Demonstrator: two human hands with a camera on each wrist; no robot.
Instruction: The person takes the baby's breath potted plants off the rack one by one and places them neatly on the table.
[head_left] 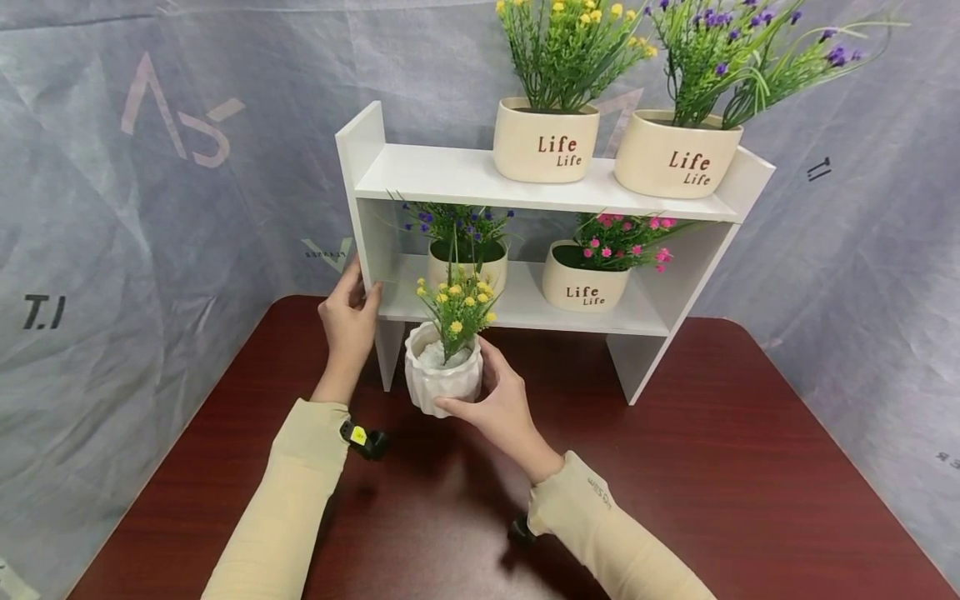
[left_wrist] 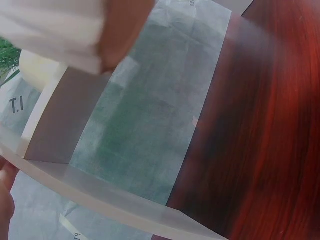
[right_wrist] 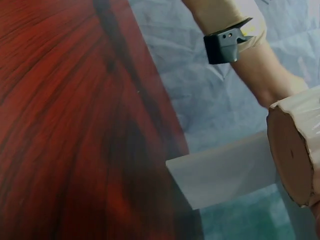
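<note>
My right hand [head_left: 506,400] grips a small white fluted pot [head_left: 442,385] with yellow flowers [head_left: 459,302], thumb low on its front and fingers round its right side. The pot is in front of the lower left of a white two-tier shelf [head_left: 450,171], raised above the table. Its flat brown underside [right_wrist: 290,155] faces the right wrist camera. My left hand [head_left: 351,325] holds the edge of the shelf's left side panel [head_left: 362,200], thumb toward the front and fingers partly hidden along the outside. Part of that hand [left_wrist: 6,195] also shows at the panel in the left wrist view.
On the top tier stand cream "Life" pots with yellow flowers [head_left: 546,142] and purple flowers [head_left: 678,154]. Below are a purple-flowered pot [head_left: 480,265], partly covered by the yellow flowers, and a pink-flowered pot [head_left: 585,279]. Grey cloth [head_left: 187,208] hangs behind the dark red table [head_left: 675,467].
</note>
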